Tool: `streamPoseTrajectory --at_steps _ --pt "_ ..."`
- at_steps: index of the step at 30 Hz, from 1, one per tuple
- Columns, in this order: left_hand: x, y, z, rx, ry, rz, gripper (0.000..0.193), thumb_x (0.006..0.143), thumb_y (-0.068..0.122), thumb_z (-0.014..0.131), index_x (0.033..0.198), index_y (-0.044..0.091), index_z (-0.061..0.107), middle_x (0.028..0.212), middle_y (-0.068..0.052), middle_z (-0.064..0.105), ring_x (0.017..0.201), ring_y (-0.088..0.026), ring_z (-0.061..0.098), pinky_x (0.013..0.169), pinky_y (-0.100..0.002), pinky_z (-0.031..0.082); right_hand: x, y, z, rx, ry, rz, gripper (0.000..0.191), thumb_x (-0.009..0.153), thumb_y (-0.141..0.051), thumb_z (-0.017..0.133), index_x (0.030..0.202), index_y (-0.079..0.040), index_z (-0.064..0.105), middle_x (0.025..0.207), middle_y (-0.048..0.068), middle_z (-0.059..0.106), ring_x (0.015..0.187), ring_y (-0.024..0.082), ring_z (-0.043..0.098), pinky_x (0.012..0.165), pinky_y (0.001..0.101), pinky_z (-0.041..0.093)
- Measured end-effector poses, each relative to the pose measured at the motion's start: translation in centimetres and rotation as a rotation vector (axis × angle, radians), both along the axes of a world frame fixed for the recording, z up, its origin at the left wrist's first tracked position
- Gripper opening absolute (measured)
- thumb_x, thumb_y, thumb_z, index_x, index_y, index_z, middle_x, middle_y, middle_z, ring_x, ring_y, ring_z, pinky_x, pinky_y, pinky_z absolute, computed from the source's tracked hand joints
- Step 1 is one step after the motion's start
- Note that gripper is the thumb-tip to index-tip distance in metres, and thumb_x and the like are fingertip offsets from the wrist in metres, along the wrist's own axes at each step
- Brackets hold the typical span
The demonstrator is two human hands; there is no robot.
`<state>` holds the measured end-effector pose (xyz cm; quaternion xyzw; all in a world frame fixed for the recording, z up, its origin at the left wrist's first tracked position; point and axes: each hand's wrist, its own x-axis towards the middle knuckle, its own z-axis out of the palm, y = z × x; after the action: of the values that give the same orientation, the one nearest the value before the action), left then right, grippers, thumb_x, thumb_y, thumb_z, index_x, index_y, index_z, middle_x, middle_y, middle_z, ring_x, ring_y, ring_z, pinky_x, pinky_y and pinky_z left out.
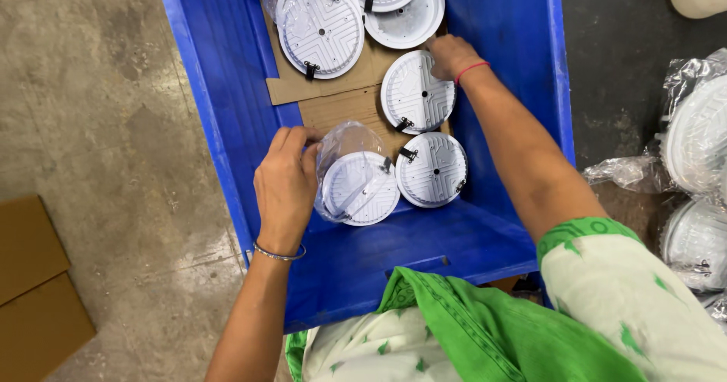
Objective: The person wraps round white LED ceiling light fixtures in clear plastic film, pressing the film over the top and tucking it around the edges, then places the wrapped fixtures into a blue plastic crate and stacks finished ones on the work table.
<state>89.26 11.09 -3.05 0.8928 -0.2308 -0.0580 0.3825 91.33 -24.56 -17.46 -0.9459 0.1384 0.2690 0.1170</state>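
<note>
A rough grey concrete floor (98, 109) lies under a large blue plastic crate (227, 71), with flat brown cardboard pieces (34, 291) at the lower left and more bagged white discs (700, 140) piled at the right edge. Inside the crate, on a cardboard sheet (341, 106), lie several round white ribbed light housings with black spring clips.

The left hand (286, 189) reaches in from below, wrist straight and bearing a thin metal bangle; its fingers (291, 140) curl together, pinching the clear plastic bag round the bagged housing (357, 189), which sits near the crate's near wall, just beside a bare housing (432, 168).

The right hand (453, 55) stretches further in, forearm running diagonally across the crate, a red thread at the wrist. Its fingers bend downward, resting on the upper edge of the middle housing (416, 90); whether they grip it cannot be told.
</note>
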Motion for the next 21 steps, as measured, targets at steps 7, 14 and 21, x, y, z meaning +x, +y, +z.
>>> streamPoseTrajectory --at_steps 7,14,21 --pt "-0.1 0.1 -0.9 -0.004 0.020 0.024 0.009 0.092 -0.004 0.060 0.096 0.003 0.064 0.100 -0.014 0.067 0.088 -0.039 0.067 0.073 -0.048 0.052 -1.7 0.3 1.7 0.003 -0.218 0.151 0.050 0.070 -0.012 0.075 0.118 -0.001 0.068 0.115 0.024 0.069 0.103 0.044 0.067 0.087 0.0520 0.055" --pt "-0.5 0.1 -2.5 0.012 -0.086 -0.099 0.030 0.089 -0.006 0.056 0.110 0.008 0.074 0.124 -0.009 0.070 0.097 -0.036 0.071 0.079 -0.044 0.057 -4.6 -0.4 4.2 -0.082 -0.359 0.091 0.037 0.076 -0.020 0.074 0.107 -0.001 0.070 0.107 0.025 0.071 0.093 0.047 0.069 0.083 0.0532 0.057" --pt "-1.6 -0.7 -2.2 0.019 -0.075 -0.186 0.054 0.084 -0.010 0.049 0.134 0.005 0.062 0.141 -0.011 0.061 0.104 -0.039 0.068 0.087 -0.047 0.055 -12.4 0.0 16.6 0.045 -0.546 -0.156 0.042 0.085 -0.031 0.076 0.116 -0.002 0.077 0.105 0.020 0.076 0.087 0.035 0.073 0.086 0.0431 0.057"
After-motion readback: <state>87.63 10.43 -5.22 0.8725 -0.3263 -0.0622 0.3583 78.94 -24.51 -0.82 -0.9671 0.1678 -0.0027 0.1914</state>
